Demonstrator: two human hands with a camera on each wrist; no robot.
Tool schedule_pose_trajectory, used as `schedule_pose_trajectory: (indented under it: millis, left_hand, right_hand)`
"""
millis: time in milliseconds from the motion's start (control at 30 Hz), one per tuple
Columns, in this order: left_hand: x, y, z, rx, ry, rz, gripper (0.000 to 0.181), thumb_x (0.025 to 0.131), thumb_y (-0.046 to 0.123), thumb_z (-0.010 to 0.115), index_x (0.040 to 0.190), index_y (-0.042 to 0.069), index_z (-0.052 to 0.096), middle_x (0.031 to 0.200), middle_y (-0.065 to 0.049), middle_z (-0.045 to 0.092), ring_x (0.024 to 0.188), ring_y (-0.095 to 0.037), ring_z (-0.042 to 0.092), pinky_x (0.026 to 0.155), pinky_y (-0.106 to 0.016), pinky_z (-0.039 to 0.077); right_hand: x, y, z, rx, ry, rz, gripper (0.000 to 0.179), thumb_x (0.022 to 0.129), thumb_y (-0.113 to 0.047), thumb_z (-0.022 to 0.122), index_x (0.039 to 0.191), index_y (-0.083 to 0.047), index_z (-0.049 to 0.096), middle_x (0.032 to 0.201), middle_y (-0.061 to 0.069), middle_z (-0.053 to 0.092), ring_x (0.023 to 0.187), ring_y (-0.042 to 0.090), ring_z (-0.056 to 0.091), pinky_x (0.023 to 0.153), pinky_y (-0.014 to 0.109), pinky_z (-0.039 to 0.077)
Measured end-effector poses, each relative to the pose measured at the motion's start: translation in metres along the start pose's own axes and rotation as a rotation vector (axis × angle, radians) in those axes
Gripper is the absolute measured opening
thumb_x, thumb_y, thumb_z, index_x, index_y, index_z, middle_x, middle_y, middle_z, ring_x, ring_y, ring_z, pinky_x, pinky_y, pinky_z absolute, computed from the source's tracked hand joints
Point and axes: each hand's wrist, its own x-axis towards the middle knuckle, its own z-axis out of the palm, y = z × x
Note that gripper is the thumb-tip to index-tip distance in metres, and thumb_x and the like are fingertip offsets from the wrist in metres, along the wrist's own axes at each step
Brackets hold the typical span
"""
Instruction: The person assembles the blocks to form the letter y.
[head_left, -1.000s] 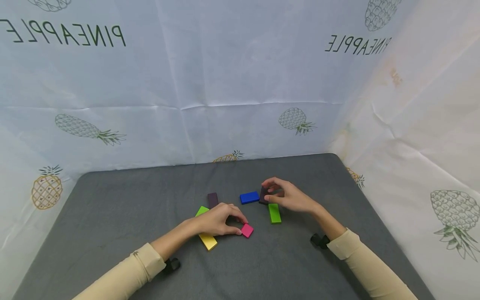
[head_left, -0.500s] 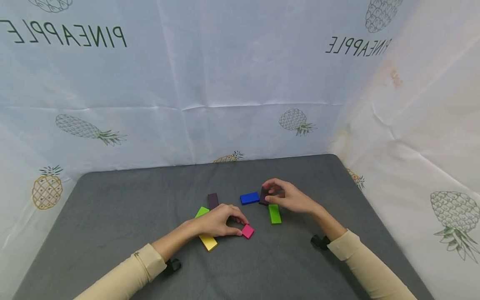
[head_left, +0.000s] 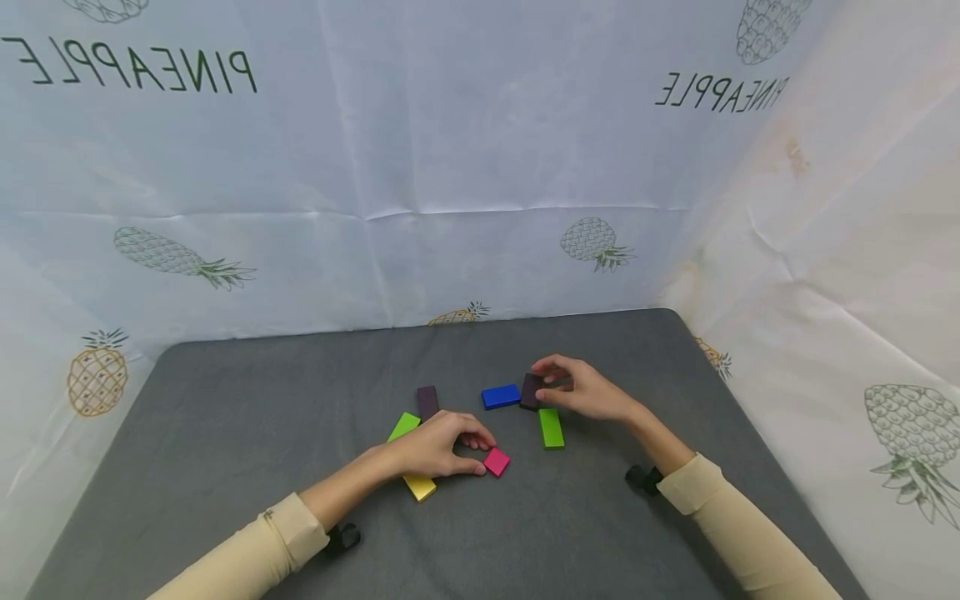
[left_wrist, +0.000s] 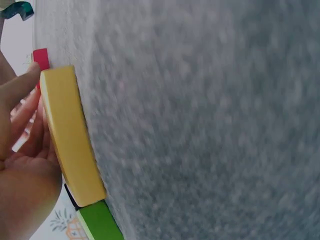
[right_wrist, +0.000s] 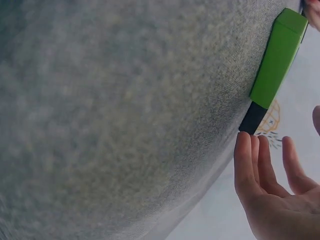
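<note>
My left hand [head_left: 438,443] pinches a small pink block [head_left: 497,462] on the grey table, thumb at its left corner and fingertips at its top corner. Under that hand lie a yellow block [head_left: 420,487] and a lime green block [head_left: 404,425], partly covered; a dark purple block [head_left: 427,402] is just beyond. The left wrist view shows the thumb against the pink block [left_wrist: 41,59], behind the yellow block [left_wrist: 72,135]. My right hand [head_left: 585,390] has loosely extended fingers at the right side of a dark block [head_left: 530,392]. That block stands between a blue block [head_left: 500,397] and a green block [head_left: 551,428].
The grey cloth-covered table [head_left: 262,433] reaches back to a white curtain [head_left: 465,150] with pineapple prints. More curtain hangs along the right side. Black wrist cameras sit under both forearms, the left camera [head_left: 343,537] and the right camera [head_left: 642,479] low over the table.
My right hand has drawn slightly to the right, so more of the dark block shows. The left hand and the pink block stay almost in place.
</note>
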Motion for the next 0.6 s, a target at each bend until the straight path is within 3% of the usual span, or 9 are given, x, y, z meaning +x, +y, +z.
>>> schedule_pose_trajectory:
  millis: [600]
  left_hand:
    - [-0.0004, 0.0045, 0.0054, -0.014, 0.061, -0.042, 0.022, 0.096, 0.019, 0.085, 0.115, 0.008, 0.079, 0.107, -0.003, 0.078, 0.096, -0.008, 0.070, 0.089, -0.022, 0.059]
  right_hand:
    - [0.0087, 0.0017, 0.0031, -0.086, -0.021, 0.085, 0.068, 0.098, -0.025, 0.081, 0.151, 0.008, 0.055, 0.151, 0.029, 0.061, 0.134, 0.042, 0.062, 0.111, 0.053, 0.056]
